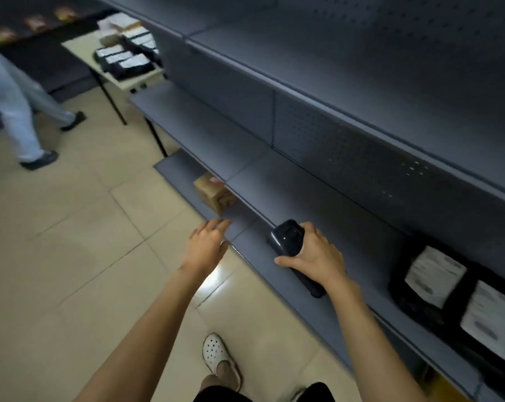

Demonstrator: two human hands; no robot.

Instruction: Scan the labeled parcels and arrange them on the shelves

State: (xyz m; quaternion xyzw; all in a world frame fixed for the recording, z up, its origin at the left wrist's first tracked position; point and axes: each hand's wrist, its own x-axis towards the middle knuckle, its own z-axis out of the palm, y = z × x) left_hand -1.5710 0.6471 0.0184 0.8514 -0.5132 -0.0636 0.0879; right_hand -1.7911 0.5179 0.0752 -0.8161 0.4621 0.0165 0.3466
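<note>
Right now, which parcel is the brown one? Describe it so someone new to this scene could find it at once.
Start at the grey shelf unit on the right and drop to its lowest level, just above the tiled floor. There, ahead of the open left hand, sits a small brown cardboard box, partly tucked under the shelf above. The other parcels in view are black bags with white labels.
</note>
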